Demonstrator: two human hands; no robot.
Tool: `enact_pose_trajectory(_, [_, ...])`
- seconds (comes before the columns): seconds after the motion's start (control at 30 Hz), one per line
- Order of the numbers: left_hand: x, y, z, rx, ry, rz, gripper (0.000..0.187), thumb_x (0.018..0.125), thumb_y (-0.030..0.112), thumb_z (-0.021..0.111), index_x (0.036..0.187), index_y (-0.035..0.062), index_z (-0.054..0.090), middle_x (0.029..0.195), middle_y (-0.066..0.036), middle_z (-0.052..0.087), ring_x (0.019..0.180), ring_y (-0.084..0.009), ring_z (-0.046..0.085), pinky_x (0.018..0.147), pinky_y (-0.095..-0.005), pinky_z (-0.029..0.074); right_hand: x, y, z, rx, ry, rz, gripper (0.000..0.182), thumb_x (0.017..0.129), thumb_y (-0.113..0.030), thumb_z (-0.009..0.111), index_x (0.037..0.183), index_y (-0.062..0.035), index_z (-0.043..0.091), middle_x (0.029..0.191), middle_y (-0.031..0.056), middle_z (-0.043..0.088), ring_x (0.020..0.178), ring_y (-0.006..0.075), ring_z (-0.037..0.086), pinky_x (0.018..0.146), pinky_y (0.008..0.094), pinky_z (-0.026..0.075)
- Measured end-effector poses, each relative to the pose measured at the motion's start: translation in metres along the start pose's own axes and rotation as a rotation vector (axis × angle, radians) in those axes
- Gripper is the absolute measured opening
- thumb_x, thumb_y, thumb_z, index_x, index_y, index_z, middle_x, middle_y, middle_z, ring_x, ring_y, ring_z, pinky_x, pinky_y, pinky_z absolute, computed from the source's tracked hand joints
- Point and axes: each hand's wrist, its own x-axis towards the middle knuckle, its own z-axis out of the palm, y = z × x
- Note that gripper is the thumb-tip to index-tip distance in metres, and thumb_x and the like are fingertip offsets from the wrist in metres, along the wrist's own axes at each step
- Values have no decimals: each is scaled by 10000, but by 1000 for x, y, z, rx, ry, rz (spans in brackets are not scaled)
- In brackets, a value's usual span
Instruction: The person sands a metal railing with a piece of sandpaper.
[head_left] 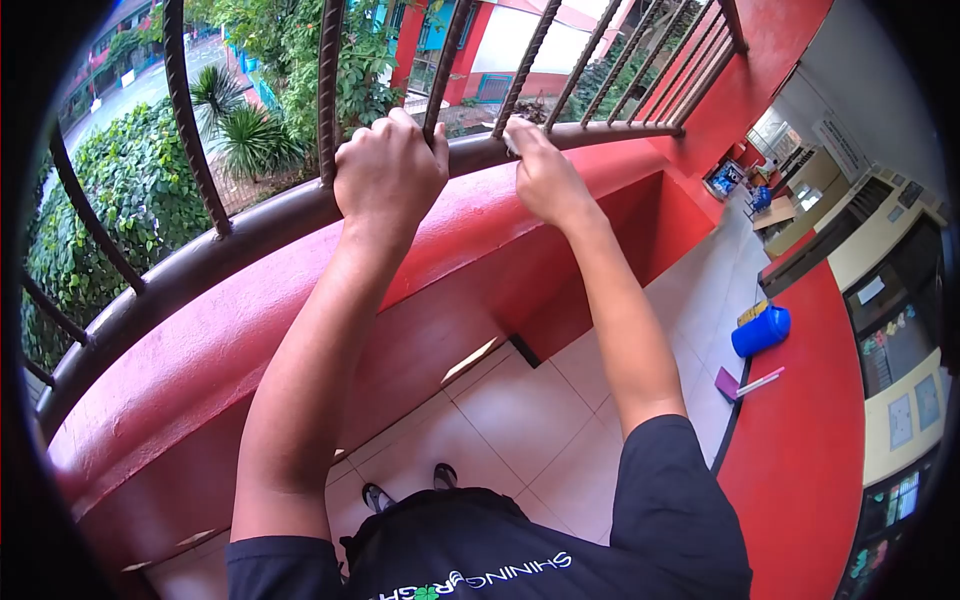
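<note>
A brown metal railing (275,213) with twisted upright bars (328,90) runs along the top of a red ledge (215,300). My left hand (390,172) is closed over the lower rail, fingers wrapped round it between two bars. To its right, my right hand (552,178) is closed in a pinch at the rail, by the foot of another bar. A small whitish bit shows at its fingertips; its kind is too small to make out.
On the right, a blue water jug (762,330) and a purple dustpan (727,384) with a pale handle stand by a red wall (800,470). Light floor tiles (520,410) lie below. Bushes (110,210) grow beyond the railing. Farther down the corridor is a person (768,168).
</note>
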Motion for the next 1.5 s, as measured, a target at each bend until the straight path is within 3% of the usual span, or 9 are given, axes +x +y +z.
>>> enact_pose_trajectory(0.23, [1, 5, -8, 52, -57, -23, 428, 1000, 436, 557, 849, 45, 643, 776, -185, 729, 735, -363, 748, 653, -474, 597, 8, 17, -15, 137, -100, 25, 416, 1009, -189, 478, 1406, -110, 574, 1522, 140, 518, 1291, 392, 576, 1064, 494, 493])
enact_pose_trajectory(0.37, [2, 8, -9, 113, -61, -36, 448, 1004, 449, 541, 840, 46, 650, 791, -195, 732, 746, -370, 747, 663, -487, 596, -20, 0, -2, 158, 170, -3, 398, 1050, -358, 547, 1337, -105, 657, 1388, 178, 626, 1135, 412, 668, 947, 489, 562])
enact_pose_trajectory(0.43, [1, 9, -9, 116, -61, -29, 453, 1005, 450, 534, 854, 42, 662, 795, -202, 732, 754, -375, 746, 671, -493, 595, -20, 5, 9, 152, 295, -95, 379, 1059, -340, 536, 1295, -85, 686, 1320, 189, 657, 1075, 421, 688, 891, 493, 582])
enact_pose_trajectory(0.57, [1, 11, -9, 186, -76, -34, 446, 1006, 438, 527, 885, 37, 679, 799, -197, 733, 758, -381, 744, 702, -498, 596, -16, 7, 23, 193, 404, 65, 360, 1049, -237, 551, 1350, -64, 647, 1371, 191, 623, 1092, 413, 677, 900, 499, 578])
enact_pose_trajectory(0.9, [2, 17, -11, 248, -41, -19, 437, 975, 436, 548, 848, 46, 702, 806, -198, 740, 755, -369, 754, 672, -486, 606, -43, -35, 31, 56, 391, 100, 392, 1049, -263, 538, 1397, -117, 644, 1421, 79, 637, 856, 356, 650, 816, 424, 596])
enact_pose_trajectory(1.03, [2, 17, -12, 269, -79, -27, 445, 976, 434, 536, 870, 39, 712, 811, -199, 741, 760, -382, 752, 681, -494, 604, -30, -8, 24, 65, 468, 82, 369, 1044, -228, 536, 1359, -85, 665, 1399, 111, 648, 904, 385, 674, 866, 435, 580])
enact_pose_trajectory(1.1, [2, 19, -15, 246, -112, -58, 436, 1003, 424, 523, 872, 62, 727, 840, -196, 730, 762, -400, 734, 712, -520, 592, -20, 3, 19, 232, 472, 90, 345, 1046, -179, 545, 1307, 8, 672, 1330, 240, 645, 987, 462, 699, 916, 488, 561])
enact_pose_trajectory(1.43, [1, 20, -15, 235, -116, -69, 423, 999, 426, 536, 860, 76, 729, 801, -192, 730, 772, -406, 739, 725, -522, 592, -29, -21, 38, 279, 558, 69, 355, 1015, -113, 568, 1329, 32, 650, 1274, 277, 663, 1008, 422, 708, 896, 461, 548])
enact_pose_trajectory(1.5, [2, 20, -17, 228, -96, -57, 423, 999, 427, 537, 868, 76, 734, 804, -194, 731, 772, -408, 738, 725, -523, 592, -43, -42, 42, 268, 497, 29, 380, 991, -115, 580, 1347, -14, 662, 1335, 209, 659, 812, 414, 683, 869, 446, 571])
